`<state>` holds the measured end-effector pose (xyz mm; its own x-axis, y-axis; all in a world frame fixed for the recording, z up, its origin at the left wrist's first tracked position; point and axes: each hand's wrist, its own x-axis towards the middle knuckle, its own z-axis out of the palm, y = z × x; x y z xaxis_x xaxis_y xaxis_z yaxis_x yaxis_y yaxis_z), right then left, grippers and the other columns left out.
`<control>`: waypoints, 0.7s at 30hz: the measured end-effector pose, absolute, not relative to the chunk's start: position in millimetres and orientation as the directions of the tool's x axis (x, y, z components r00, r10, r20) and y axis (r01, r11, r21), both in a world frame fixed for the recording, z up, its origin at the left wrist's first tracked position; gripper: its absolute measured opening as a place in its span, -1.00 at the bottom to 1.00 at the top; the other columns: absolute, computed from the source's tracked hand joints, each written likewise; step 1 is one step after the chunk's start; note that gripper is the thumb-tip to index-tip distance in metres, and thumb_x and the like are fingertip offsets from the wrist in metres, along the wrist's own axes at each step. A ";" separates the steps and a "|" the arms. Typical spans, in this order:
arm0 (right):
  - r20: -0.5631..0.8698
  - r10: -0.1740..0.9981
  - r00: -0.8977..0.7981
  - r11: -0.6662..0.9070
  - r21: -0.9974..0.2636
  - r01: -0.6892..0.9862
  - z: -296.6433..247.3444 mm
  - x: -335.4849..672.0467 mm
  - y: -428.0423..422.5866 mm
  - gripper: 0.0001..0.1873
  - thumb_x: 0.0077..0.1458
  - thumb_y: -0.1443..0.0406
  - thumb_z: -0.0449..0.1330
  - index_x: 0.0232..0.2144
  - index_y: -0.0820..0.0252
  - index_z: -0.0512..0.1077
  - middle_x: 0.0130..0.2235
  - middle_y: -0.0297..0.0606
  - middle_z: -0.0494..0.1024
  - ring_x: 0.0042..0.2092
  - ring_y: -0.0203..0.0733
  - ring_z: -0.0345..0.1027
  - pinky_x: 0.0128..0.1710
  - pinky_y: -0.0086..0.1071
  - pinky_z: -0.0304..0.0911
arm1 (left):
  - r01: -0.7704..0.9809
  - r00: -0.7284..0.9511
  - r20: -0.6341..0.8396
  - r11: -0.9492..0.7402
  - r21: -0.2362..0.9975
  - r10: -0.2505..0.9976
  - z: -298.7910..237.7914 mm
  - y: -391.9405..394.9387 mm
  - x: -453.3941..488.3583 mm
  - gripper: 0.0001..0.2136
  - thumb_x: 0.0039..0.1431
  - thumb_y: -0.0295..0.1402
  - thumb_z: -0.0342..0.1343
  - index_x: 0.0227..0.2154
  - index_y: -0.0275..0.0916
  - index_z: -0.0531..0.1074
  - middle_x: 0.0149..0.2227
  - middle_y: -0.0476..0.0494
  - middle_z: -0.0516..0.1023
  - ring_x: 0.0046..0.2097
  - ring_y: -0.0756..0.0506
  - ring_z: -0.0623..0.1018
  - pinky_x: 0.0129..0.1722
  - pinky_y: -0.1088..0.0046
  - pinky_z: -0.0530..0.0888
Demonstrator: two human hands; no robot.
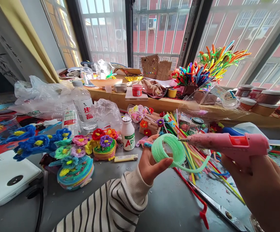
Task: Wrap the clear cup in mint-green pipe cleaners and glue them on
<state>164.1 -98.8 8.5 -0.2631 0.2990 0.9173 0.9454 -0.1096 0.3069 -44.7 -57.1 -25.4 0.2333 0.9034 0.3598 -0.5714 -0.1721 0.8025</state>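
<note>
Crowding the L side, blue flowers [38, 142] sit by a white box [8, 185], prob. out of the way. Mid-scene, L hand [151, 167] holds a green coil [158, 150] w/ thumb and fingers round it, prob. so it can't spring open. Scissors [221, 207] lie near R, maybe handy. R hand [263, 183] grips a pink glue gun [221, 144], tip aimed at the coil; can't tell if they touch.

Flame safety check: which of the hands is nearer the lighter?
Left. The left hand is just right of the lighter, holding a green coil; the right hand is farther right, holding the glue gun.
</note>
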 end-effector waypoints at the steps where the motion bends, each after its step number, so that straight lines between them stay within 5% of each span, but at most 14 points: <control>1: 0.920 0.297 -0.256 -0.113 0.300 0.947 8.0 164.3 -98.9 -0.54 0.03 0.13 0.08 -0.20 0.47 0.39 -0.58 -0.22 0.47 -0.68 -0.31 0.26 -0.79 -0.45 -0.10 | -0.569 0.228 0.354 -0.171 0.804 0.907 -25.5 -57.3 -44.8 -0.40 -0.21 -0.29 0.24 -0.10 -0.21 0.07 -0.15 -0.21 0.37 -0.15 -0.19 0.45 -0.15 0.19 0.40; 21: 0.901 0.393 -0.182 -0.064 0.224 0.972 10.4 162.0 -106.1 -0.61 0.06 0.20 0.06 -0.20 0.48 0.37 -0.52 -0.16 0.48 -0.55 -0.24 0.37 -0.67 -0.46 0.00 | -0.632 0.221 0.320 -0.115 0.766 0.921 -23.0 -64.8 -42.6 -0.45 -0.18 -0.30 0.22 -0.11 -0.21 0.11 -0.12 -0.20 0.37 -0.14 -0.18 0.44 -0.15 0.18 0.41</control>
<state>162.0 -106.1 10.4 -0.1822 0.3933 0.9012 0.9724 -0.0639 0.2245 -42.6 -64.8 -23.0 0.2205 0.9212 0.3204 -0.6319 -0.1153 0.7664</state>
